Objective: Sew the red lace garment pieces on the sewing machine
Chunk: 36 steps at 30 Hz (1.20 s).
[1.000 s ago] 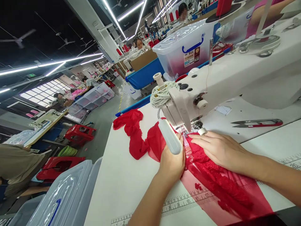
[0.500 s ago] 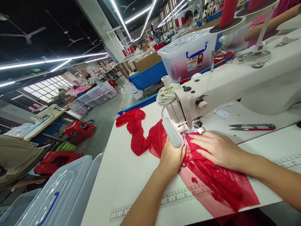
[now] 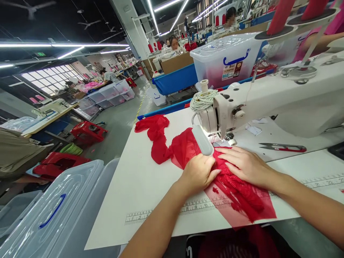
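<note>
A red sheer and lace garment [image 3: 236, 193] lies on the white sewing table [image 3: 145, 179], running under the needle of a white sewing machine [image 3: 268, 96] and trailing off to the far left. My left hand [image 3: 199, 172] presses flat on the fabric just left of the presser foot, below the machine's lamp [image 3: 202, 140]. My right hand [image 3: 245, 165] lies flat on the lace to the right of the needle, fingers stretched toward it. Both hands hold the fabric down.
Thread snips [image 3: 282, 147] lie on the table at right. A clear lidded bin [image 3: 51, 211] stands at the lower left, another clear bin [image 3: 225, 57] behind the machine. Red stools [image 3: 88, 130] and other workers fill the aisle and benches.
The red fabric has fed further away through the machine, with less of it left near the table's front edge. Both hands stay flat on it by the needle. The view has shifted up.
</note>
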### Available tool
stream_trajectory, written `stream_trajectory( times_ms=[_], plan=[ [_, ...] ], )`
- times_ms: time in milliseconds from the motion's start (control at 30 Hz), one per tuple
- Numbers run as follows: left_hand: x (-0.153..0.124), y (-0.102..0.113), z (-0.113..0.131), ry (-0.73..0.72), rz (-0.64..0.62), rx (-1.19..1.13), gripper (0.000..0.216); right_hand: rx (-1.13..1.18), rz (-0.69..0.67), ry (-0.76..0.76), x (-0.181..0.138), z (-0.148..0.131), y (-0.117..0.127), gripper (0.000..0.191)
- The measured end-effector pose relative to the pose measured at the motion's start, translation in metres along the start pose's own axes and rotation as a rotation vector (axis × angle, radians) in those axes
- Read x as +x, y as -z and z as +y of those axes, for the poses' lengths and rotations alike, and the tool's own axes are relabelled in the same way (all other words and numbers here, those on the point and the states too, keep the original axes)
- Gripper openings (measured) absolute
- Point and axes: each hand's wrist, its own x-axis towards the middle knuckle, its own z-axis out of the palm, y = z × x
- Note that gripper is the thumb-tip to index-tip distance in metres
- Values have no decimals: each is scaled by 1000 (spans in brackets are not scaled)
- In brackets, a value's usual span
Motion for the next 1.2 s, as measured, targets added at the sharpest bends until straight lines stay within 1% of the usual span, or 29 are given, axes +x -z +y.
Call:
stream_trajectory(
  times_ms=[100, 200, 267, 400, 533, 733, 833, 867, 900, 933, 967, 1033, 1067, 1100, 1133, 1200],
  plan=[
    [-2, 2, 3, -6, -3, 19, 57, 45, -20, 17, -1, 0, 2, 34],
    [-3, 6, 8, -31, 4, 40, 68, 35, -20, -23, -3, -1, 1, 34],
    [-4, 7, 10, -34, 27, 61, 72, 19, 1, -53, -4, -1, 0, 35],
    [-5, 3, 11, -48, 77, 117, 78, 5, 8, -52, -5, 0, -4, 35],
    [-5, 0, 12, -58, 96, 145, 77, 6, 12, -47, -7, 2, -7, 36],
    [-6, 2, 14, -47, 74, 207, 67, 17, 26, -63, -7, 1, -8, 37],
    [-3, 5, 15, -44, 128, 207, 57, 23, 17, -67, -6, -1, -7, 35],
    [-2, 7, 16, -28, 175, 191, 49, 25, 16, -68, -6, -1, -7, 35],
    [-1, 9, 16, 3, 255, 170, 38, 27, 17, -70, -6, -1, -7, 36],
    [0, 12, 17, 42, 376, 141, 28, 29, 19, -70, -6, -1, -8, 37],
    [0, 15, 17, 85, 529, 104, 20, 30, 22, -71, -7, -1, -8, 38],
    [1, 23, 17, 151, 861, 40, 13, 26, 26, -71, -7, 0, -10, 39],
    [1, 27, 16, 151, 987, 32, 12, 23, 23, -71, -8, 0, -10, 38],
    [1, 30, 16, 122, 1056, 46, 17, 20, 20, -70, -7, 0, -10, 38],
    [1, 33, 15, 75, 1069, 84, 24, 18, 14, -74, -7, 0, -10, 37],
    [1, 37, 13, -34, 993, 167, 31, 13, 3, -79, -7, 0, -9, 37]
  ],
)
